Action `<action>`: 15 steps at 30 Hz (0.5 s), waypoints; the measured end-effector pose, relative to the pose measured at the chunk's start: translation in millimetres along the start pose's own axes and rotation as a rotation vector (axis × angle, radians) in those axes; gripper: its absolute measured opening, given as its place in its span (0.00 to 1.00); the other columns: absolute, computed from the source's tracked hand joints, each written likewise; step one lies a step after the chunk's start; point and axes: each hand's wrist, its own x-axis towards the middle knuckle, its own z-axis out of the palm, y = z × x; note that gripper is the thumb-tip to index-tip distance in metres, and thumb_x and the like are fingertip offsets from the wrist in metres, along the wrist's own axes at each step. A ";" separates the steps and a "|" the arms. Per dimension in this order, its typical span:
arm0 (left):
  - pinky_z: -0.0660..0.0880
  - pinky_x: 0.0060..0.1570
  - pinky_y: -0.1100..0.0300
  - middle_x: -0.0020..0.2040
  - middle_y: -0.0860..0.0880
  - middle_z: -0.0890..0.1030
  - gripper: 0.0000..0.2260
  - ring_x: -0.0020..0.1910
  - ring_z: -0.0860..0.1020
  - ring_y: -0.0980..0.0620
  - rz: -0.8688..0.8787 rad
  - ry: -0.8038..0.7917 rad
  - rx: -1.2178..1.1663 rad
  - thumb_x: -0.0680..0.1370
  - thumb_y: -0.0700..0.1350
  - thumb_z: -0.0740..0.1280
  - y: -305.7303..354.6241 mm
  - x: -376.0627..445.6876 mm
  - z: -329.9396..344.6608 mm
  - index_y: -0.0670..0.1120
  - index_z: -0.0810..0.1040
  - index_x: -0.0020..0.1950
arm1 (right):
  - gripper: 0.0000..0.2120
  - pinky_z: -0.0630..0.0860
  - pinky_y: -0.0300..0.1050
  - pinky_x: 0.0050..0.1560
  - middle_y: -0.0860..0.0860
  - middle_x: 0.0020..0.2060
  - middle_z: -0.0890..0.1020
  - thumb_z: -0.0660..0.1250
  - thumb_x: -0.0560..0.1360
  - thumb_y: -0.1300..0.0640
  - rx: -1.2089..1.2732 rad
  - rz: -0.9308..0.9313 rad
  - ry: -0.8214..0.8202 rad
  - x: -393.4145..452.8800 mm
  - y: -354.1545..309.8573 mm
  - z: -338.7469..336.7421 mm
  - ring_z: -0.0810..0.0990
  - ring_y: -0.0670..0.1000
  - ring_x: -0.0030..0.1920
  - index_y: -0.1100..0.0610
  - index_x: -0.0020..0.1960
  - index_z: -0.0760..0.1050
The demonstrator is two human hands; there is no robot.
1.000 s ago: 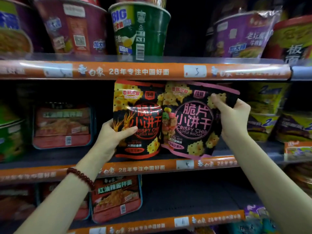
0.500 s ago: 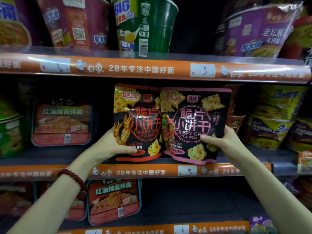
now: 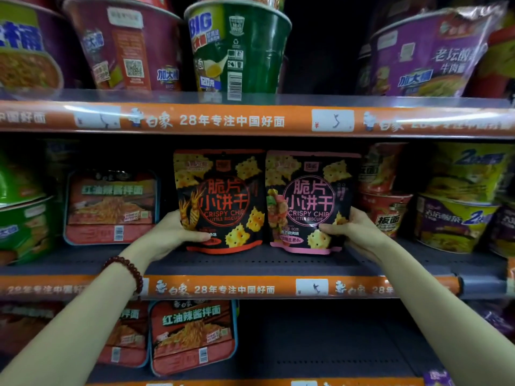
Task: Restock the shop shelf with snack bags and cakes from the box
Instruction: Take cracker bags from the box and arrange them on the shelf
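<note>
Left hand (image 3: 170, 235) grips the black red-trimmed foil snack bag (image 3: 220, 200); right hand (image 3: 352, 232) grips the black pink-trimmed foil snack bag (image 3: 310, 201). Both bags stand upright, side by side, on the grey perforated middle shelf (image 3: 250, 264).

Top shelf, 12 o'clock: tall green paper noodle cup (image 3: 245, 48); purple foil-lidded noodle bowl (image 3: 426, 54) at 2 o'clock. Middle shelf, 9 o'clock: flat red noodle tray with blue rim (image 3: 111, 207); stacked yellow noodle bowls (image 3: 462, 196) at 3 o'clock. Orange printed shelf-edge strip (image 3: 231, 121) runs across.
</note>
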 end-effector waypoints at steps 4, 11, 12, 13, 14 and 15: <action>0.71 0.61 0.54 0.52 0.54 0.79 0.23 0.54 0.77 0.54 -0.004 0.019 -0.033 0.68 0.31 0.74 -3.2 9.0 7.1 0.55 0.73 0.53 | 0.23 0.76 0.56 0.60 0.58 0.53 0.83 0.73 0.66 0.73 0.053 -0.003 0.017 9.5 6.4 10.4 0.82 0.57 0.55 0.60 0.58 0.75; 0.74 0.58 0.54 0.50 0.52 0.82 0.26 0.51 0.80 0.55 -0.061 0.006 -0.106 0.60 0.39 0.79 -5.5 6.1 7.5 0.49 0.75 0.54 | 0.21 0.77 0.51 0.58 0.59 0.53 0.83 0.71 0.67 0.74 0.025 0.039 -0.068 4.9 6.2 11.1 0.82 0.56 0.55 0.61 0.57 0.76; 0.75 0.56 0.56 0.49 0.52 0.83 0.30 0.50 0.81 0.55 -0.073 -0.006 -0.113 0.54 0.44 0.82 -5.1 5.2 6.6 0.50 0.76 0.53 | 0.22 0.77 0.52 0.58 0.59 0.53 0.83 0.71 0.67 0.74 0.020 0.039 -0.070 4.7 5.5 11.1 0.82 0.57 0.55 0.61 0.58 0.76; 0.76 0.54 0.57 0.49 0.53 0.84 0.34 0.50 0.81 0.56 -0.087 -0.015 -0.126 0.49 0.48 0.83 -5.8 5.6 5.8 0.51 0.76 0.53 | 0.22 0.77 0.53 0.58 0.59 0.53 0.83 0.71 0.66 0.74 0.019 0.040 -0.064 4.5 4.8 11.4 0.82 0.57 0.55 0.62 0.58 0.76; 0.76 0.53 0.58 0.49 0.53 0.84 0.35 0.50 0.81 0.56 -0.094 -0.024 -0.140 0.48 0.49 0.83 -6.1 6.0 5.6 0.51 0.76 0.53 | 0.22 0.76 0.53 0.59 0.59 0.53 0.83 0.71 0.66 0.75 0.025 0.040 -0.053 4.7 4.0 12.2 0.82 0.57 0.55 0.62 0.58 0.76; 0.76 0.53 0.57 0.49 0.53 0.83 0.33 0.50 0.81 0.56 -0.092 -0.024 -0.138 0.51 0.47 0.83 -5.9 5.4 6.2 0.51 0.76 0.53 | 0.22 0.77 0.53 0.58 0.59 0.53 0.83 0.71 0.66 0.75 0.028 0.037 -0.042 3.9 3.1 13.4 0.82 0.57 0.55 0.62 0.57 0.76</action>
